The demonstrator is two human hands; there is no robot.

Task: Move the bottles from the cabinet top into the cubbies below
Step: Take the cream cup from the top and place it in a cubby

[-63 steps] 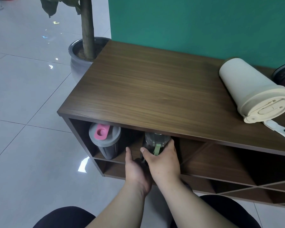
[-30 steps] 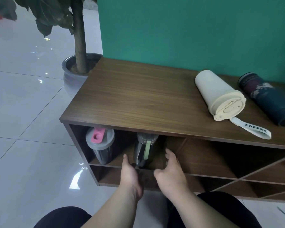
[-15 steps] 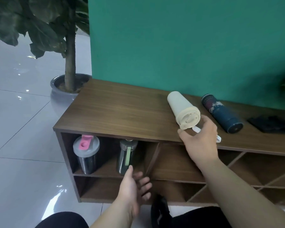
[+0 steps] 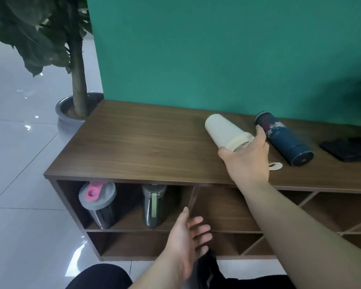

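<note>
The right hand (image 4: 246,157) covers the lid end of the cream bottle (image 4: 223,130), so the cap is hidden; only a bit of its pale strap (image 4: 276,165) shows past the wrist. Its fingers (image 4: 261,132) are spread around that end, thumb on the near side, closing on the bottle but whether they grip it firmly is unclear. The bottle lies on its side on the cabinet (image 4: 146,147) top, a smooth tapered cylinder on dark wood grain. Just beside it lies a blue bottle (image 4: 283,138), also on its side, and further right a black object (image 4: 348,149), cut off by the frame edge. In the upper left cubby stand a grey-lidded shaker (image 4: 98,205) with a pink flap and a dark bottle (image 4: 153,205), their tops partly hidden under the cabinet edge. The left hand (image 4: 188,236) hangs loosely open and empty before the cubbies. A potted tree (image 4: 77,80) stands at the cabinet's left end.
</note>
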